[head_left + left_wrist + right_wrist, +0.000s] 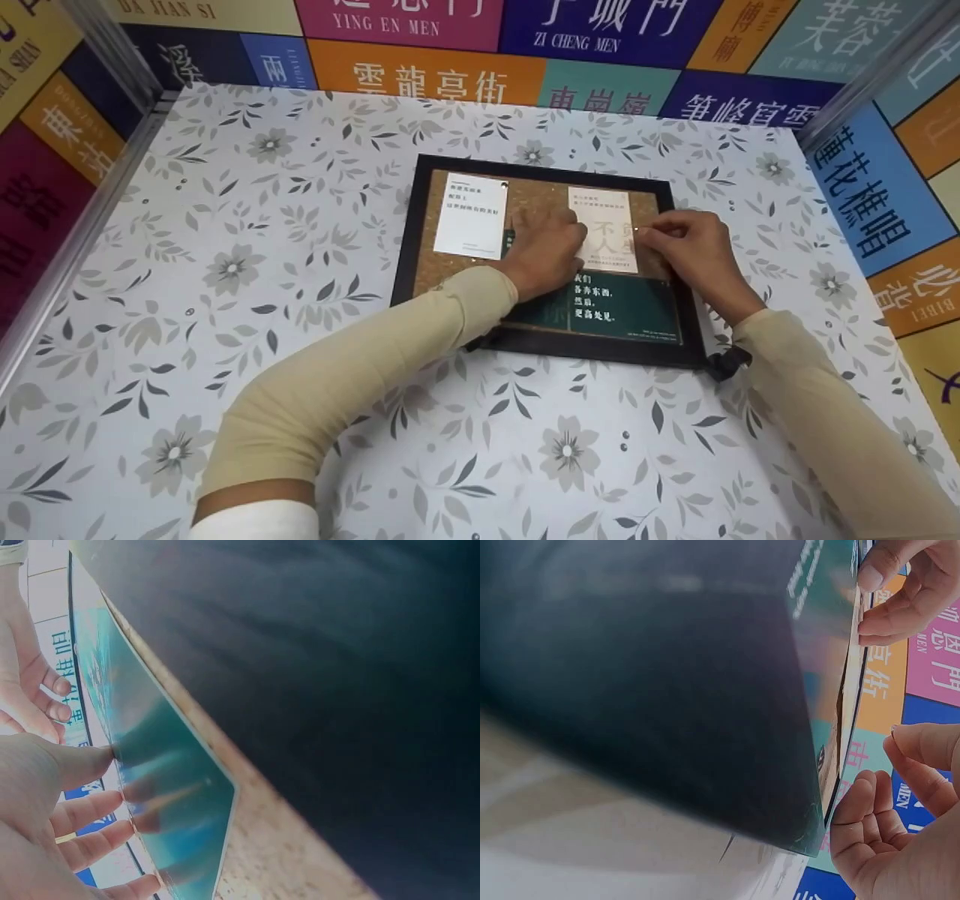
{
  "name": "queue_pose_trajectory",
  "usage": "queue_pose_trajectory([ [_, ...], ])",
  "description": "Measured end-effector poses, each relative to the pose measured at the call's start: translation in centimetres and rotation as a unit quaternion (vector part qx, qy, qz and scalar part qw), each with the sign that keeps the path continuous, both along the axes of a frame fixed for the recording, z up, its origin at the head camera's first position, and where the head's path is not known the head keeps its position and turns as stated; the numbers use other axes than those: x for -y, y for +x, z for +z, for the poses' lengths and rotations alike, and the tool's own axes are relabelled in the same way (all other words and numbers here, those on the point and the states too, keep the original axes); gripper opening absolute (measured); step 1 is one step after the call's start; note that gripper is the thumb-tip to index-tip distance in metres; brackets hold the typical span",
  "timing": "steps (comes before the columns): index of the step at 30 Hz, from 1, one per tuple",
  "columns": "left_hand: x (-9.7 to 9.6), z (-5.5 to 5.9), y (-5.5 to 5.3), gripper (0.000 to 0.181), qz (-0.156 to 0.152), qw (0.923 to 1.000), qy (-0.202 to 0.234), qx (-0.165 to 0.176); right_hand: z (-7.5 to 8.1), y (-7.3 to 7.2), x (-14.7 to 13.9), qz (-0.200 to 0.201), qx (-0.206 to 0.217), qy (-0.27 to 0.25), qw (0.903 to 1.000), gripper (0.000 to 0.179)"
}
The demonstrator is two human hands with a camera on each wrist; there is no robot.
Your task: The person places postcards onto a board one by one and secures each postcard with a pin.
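A black-framed corkboard lies on the table under both hands. My left hand rests on its middle, fingertips touching the surface between a white card and a cream card. In the left wrist view those fingers are spread over a glossy green card. At the cream card's right edge, my right hand pinches a tiny shiny pin between thumb and forefinger. Its other fingers are curled in the right wrist view. Below the cream card is a dark green card with white writing.
The table has a white cloth with grey flowers and leaves. Colourful panels with large characters stand along the back and both sides. A black strap piece hangs at the right sleeve beside the frame's lower right corner.
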State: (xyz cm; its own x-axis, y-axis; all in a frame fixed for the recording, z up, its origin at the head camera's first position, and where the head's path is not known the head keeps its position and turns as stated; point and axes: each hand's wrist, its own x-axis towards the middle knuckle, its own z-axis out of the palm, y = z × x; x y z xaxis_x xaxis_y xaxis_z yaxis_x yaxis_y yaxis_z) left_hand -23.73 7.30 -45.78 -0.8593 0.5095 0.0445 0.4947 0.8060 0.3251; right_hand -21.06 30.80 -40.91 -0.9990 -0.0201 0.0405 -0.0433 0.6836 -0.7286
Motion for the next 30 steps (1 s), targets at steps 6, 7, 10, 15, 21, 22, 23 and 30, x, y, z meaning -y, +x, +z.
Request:
queue_pose_trajectory([
  [6, 0.2, 0.4, 0.3, 0.028, 0.004, 1.0, -0.003, 0.006, 0.2, -0.5, 0.0, 0.0, 0.003, 0.001, 1.0, 0.024],
  [7, 0.2, 0.6, 0.4, 0.027, 0.005, 0.9999, -0.007, 0.009, 0.2, -0.6, -0.1, -0.002, 0.005, -0.002, 1.0, 0.024],
  [10, 0.2, 1.0, 0.6, 0.027, 0.006, 0.9998, -0.008, 0.015, 0.5, -0.8, 0.0, -0.007, 0.011, -0.015, 0.9998, 0.023],
  [15, 0.0, 0.7, 0.4, 0.028, 0.004, 0.9999, -0.011, 0.009, 0.7, -1.1, 0.3, -0.009, 0.02, -0.033, 0.9992, 0.021],
  [21, 0.4, 2.1, 1.4, 0.024, 0.003, 0.9999, -0.01, 0.01, 0.5, -1.4, 0.7, -0.002, 0.015, -0.037, 0.9992, 0.021],
  [22, 0.5, 2.7, 1.8, 0.024, 0.002, 0.9999, -0.009, 0.012, 0.5, -1.5, 0.7, -0.001, 0.015, -0.036, 0.9992, 0.021],
  [23, 0.7, 3.1, 2.0, 0.023, 0.001, 0.9999, -0.006, 0.015, 0.4, -1.5, 0.7, 0.001, 0.015, -0.035, 0.9993, 0.021],
  [30, 1.0, 4.0, 2.7, 0.024, -0.001, 0.9998, -0.009, 0.015, 0.3, -2.1, 0.5, -0.001, 0.031, -0.052, 0.9982, 0.021],
])
